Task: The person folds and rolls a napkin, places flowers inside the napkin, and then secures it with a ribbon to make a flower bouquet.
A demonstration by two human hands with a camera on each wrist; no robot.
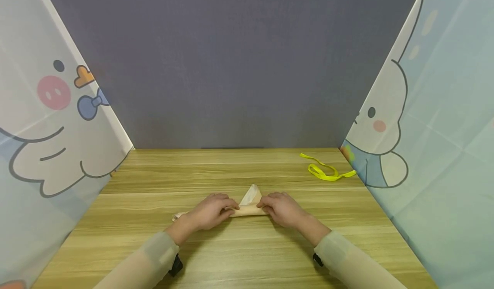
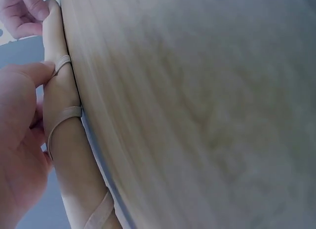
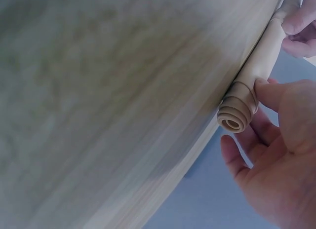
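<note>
Backdrop (image 1: pixel 239 66), one, plain dark grey, upright behind the bench. Side panels, two: left panel (image 1: pixel 23 87) and right panel (image 1: pixel 455 130), pale, printed with white cartoon animals. Bench (image 1: pixel 247 254), one, yellowish wood-grain top. Sleeves, two: left sleeve (image 1: pixel 143 259) and right sleeve (image 1: pixel 355 259), cream, reaching in from the near edge. Roll (image 1: pixel 248 211), one, tan flexible sheet, lying crosswise on the bench, midway between the panels; spiral layers visible at its right end, thin bands slanting over its surface in the left wrist view. Left hand (image 1: pixel 213 210): grip closed down to the roll's thickness, thumb on the near side, fingers bent round the far side. Right hand (image 1: pixel 284 209): grip likewise narrowed, pinching the roll beside its coiled end, thumb opposite the fingers. Ribbon (image 1: pixel 328 178), one, bright yellow, loosely looped near the far right corner, well apart from the hands. Flap (image 1: pixel 251 194), one, pale, pointed, projecting from the roll's far side between the hands. Black wrist pieces, two, under the cuffs.
</note>
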